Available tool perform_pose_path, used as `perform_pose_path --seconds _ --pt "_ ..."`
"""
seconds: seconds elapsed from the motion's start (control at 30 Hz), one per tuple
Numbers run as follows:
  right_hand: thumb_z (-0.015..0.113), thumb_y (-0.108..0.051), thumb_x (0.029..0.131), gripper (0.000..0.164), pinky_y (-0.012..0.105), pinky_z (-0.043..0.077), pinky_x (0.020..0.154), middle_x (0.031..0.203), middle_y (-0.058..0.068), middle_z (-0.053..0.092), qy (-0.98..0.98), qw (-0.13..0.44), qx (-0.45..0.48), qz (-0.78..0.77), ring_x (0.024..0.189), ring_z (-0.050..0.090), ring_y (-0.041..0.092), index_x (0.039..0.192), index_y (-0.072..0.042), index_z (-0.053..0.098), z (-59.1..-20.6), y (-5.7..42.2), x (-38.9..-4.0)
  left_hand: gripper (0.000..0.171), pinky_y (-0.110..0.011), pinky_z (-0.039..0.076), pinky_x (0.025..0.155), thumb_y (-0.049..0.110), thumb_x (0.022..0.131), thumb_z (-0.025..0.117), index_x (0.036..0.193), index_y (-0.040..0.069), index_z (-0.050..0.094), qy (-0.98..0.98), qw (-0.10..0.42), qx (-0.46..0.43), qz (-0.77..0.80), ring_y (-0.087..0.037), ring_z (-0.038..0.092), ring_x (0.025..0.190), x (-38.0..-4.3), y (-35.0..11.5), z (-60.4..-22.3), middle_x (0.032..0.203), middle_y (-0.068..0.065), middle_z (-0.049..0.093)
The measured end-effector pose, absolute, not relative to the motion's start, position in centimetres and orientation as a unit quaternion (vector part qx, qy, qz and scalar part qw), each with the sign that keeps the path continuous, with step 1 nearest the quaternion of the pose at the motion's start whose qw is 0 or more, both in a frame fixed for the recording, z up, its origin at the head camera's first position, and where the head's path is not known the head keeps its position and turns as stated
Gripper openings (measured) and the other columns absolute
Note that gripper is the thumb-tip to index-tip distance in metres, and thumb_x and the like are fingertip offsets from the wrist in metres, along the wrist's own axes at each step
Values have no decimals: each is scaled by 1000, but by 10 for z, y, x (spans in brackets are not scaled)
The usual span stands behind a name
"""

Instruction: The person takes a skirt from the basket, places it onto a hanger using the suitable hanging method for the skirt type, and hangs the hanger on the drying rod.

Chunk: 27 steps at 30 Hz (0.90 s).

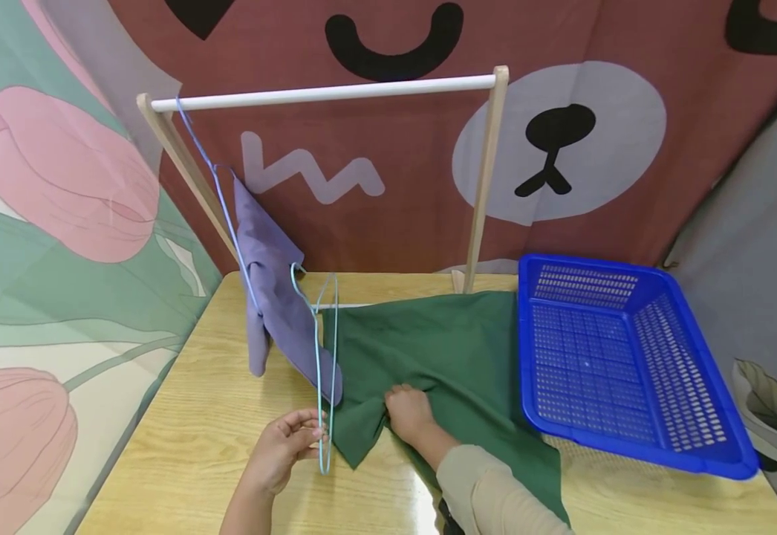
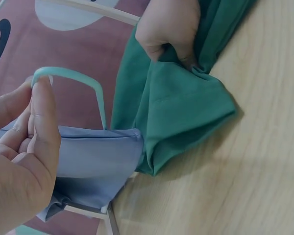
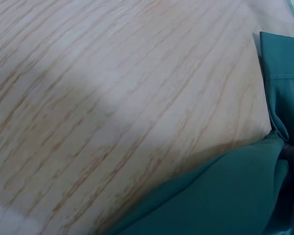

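My left hand (image 1: 281,449) pinches a light teal clothes hanger (image 1: 324,469) by one end, between thumb and fingertips. The hanger stands on edge, its hook up, in front of a purple garment. In the left wrist view, the hanger's bent end (image 2: 71,73) shows at the fingertips. A green garment (image 1: 455,334) lies spread over the table, and my right hand (image 1: 411,416) grips a bunched fold of it. Its hemmed, sleeve-like end (image 2: 191,105) sticks out below that hand in the left wrist view. Most of the right hand is outside the right wrist view.
A wooden rack with a white rod (image 1: 335,93) stands at the back of the table (image 1: 181,431). From its left end hangs the purple garment (image 1: 281,319) on a purple hanger (image 1: 224,208). At the right, a blue plastic basket (image 1: 582,438) sits beside the green garment.
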State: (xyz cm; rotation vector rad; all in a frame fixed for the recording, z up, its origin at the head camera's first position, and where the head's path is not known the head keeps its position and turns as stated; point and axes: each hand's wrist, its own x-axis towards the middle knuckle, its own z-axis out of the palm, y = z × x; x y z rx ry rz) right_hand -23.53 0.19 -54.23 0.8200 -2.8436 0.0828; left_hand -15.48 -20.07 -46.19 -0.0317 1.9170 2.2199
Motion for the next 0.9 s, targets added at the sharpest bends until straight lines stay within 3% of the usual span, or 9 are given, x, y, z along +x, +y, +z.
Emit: perform_pose_path --seconds 0.2,0.57,0.77,0.9 --pt "60 -9 75 12 30 46 48 61 3 50 -962 69 260 58 59 53 18 65 -11 54 -540 7 -240 28 -25 49 57 -10 77 51 103 -18 46 679 76 -87 725 -15 58 70 -154 -196 -464 80 -8 54" --pt "59 -10 77 6 34 45 50 63 6 53 -964 32 222 143 58 54 22 72 -9 55 -534 14 -246 26 -27 50 58 -8 78 51 103 -16 49 720 43 -139 679 -19 58 71 -149 -194 -461 81 -11 54" --pt "58 -8 78 15 30 39 46 57 3 46 -952 16 210 224 53 50 20 66 -10 49 -531 18 -247 27 -28 50 58 -11 77 50 103 -16 49 729 45 -140 668 -18 57 69 -149 -194 -466 81 -12 54" --pt "58 -7 78 4 31 44 52 69 9 58 -941 14 194 275 61 56 22 80 -3 60 -530 21 -248 28 -27 50 58 -10 77 50 104 -16 48 732 48 -136 666 -17 56 69 -148 -195 -471 83 -12 53"
